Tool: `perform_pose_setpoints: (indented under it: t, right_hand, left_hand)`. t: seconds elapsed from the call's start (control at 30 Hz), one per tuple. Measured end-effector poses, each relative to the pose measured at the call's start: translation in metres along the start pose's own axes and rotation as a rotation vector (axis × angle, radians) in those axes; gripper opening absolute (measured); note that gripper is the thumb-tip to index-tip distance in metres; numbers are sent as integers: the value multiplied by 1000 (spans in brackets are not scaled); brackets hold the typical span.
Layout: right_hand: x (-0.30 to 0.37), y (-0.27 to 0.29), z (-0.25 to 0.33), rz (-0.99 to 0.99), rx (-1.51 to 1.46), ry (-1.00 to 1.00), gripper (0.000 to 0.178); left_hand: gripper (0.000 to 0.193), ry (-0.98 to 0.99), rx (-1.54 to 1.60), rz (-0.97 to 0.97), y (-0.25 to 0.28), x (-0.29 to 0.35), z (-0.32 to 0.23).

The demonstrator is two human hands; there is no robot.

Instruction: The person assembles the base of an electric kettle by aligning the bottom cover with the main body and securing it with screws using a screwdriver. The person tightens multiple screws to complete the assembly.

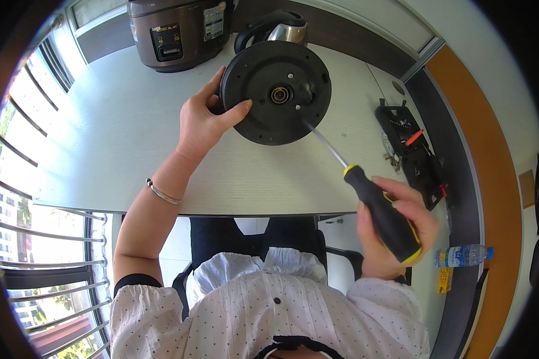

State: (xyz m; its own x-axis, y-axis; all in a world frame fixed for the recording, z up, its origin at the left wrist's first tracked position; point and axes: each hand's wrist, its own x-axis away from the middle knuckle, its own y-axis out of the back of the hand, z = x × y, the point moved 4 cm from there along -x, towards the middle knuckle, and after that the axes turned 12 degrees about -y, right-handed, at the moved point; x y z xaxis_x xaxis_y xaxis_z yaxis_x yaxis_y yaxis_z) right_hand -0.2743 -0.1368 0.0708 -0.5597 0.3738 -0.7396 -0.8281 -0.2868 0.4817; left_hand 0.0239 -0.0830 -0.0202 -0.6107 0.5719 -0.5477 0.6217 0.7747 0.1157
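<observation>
My left hand (212, 113) grips the left edge of a black round kettle base (260, 122), thumb on its face and fingers behind. Its face is turned toward me, with brass ring contacts in the middle and two silvery screws near them. Directly behind show the silver body and black handle of an electric kettle (291, 35); whether base and body are joined I cannot tell. In my right hand (410, 218) is a screwdriver (374, 206) with a black and yellow handle. Its tip points at the base's lower right; whether it touches is unclear.
A brown rice cooker (179, 36) stands at the far left of the pale table (126, 149). To the right lies an opened black tool case (407, 143) with an orange-red tool. A water bottle (461, 256) lies at the lower right, beside a yellow item (444, 280).
</observation>
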Motion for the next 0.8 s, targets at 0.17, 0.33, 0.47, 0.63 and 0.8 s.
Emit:
perform_pose_setpoints:
  t: [0.17, 0.33, 0.47, 0.63, 0.8]
  right_hand:
    - [1, -1, -1, -14, 18, 11, 53]
    - [0, 3, -2, 23, 1, -50, 52]
    - [-12, -6, -5, 53, -224, -202, 49]
    - [-39, -11, -10, 267, -256, -270, 38]
    - [-31, -1, -10, 359, -131, -291, 32]
  left_hand:
    - [88, 14, -10, 4, 0, 0, 0]
    - [87, 39, -13, 10, 0, 0, -2]
    - [86, 4, 17, -11, -1, -1, 3]
    - [85, 8, -22, 1, -1, 1, -2]
    - [83, 51, -12, 4, 1, 0, -1]
